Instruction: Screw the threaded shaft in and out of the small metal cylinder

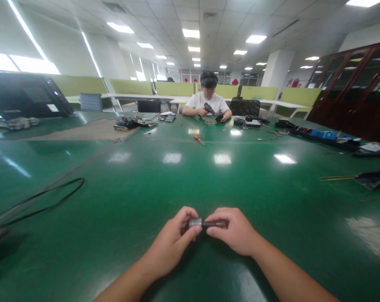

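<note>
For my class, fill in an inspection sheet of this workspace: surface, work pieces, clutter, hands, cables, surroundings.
Surface: glossy green tabletop, reflecting ceiling lights; greyish-brown patch at the far left.
Work pieces: silver metal cylinder and dark ribbed rod, end to end; whether joined, cannot tell.
Clutter: orange-red-handled screwdriver beyond the hands; heap of grey and black parts farther left.
Hands: left hand grips the cylinder, right hand the rod.
Cables: thin black looped cable at the left.
Surroundings: person in a white shirt opposite, holding a dark tool; yellow-green partitions; brown glass-fronted cabinet.
</note>
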A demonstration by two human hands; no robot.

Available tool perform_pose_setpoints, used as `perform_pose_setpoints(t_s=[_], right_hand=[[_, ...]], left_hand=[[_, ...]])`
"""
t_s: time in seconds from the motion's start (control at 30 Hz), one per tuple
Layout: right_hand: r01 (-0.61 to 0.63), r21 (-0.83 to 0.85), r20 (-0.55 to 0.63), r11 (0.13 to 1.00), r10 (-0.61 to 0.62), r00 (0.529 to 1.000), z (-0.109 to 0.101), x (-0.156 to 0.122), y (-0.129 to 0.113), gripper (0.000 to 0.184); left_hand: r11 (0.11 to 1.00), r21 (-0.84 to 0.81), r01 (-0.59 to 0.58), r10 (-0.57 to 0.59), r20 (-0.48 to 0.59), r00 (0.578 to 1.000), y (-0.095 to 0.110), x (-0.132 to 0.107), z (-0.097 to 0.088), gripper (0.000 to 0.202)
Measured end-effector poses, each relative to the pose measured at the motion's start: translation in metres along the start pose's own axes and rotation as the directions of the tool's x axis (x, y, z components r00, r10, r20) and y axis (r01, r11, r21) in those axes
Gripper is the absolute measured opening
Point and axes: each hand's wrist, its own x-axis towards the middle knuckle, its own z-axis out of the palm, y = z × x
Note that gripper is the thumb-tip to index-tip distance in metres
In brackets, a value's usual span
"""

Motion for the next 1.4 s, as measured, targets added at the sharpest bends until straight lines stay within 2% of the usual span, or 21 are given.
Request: perform_pose_setpoints(t_s=[0.13,0.37,1.4], right_hand=[[-0.005,-0.005,-0.010,1.000,0.005,1.000,0.0012,-0.0007,-0.0013,0.014],[-0.086,0.107,-0.007,0.991,0.087,0.996,0.0049,-0.0024,0.0018,0.014],[-0.105,0.064,0.006,0.992,0.105,0.994,0.0036,-0.0023,0.0017,0.009]], left_hand=[[1.000,0.010,0.005,-0.005,-0.003,1.000,0.0014,0.0001,0.0002,0.016],[1.000,0.019,0.019,-0.018,-0.002,1.000,0.0060,0.0009,0.0006,0.017],[0.991,0.133,0.005,-0.006,0.006,1.000,0.0101,-0.0001,-0.0006,0.019]])
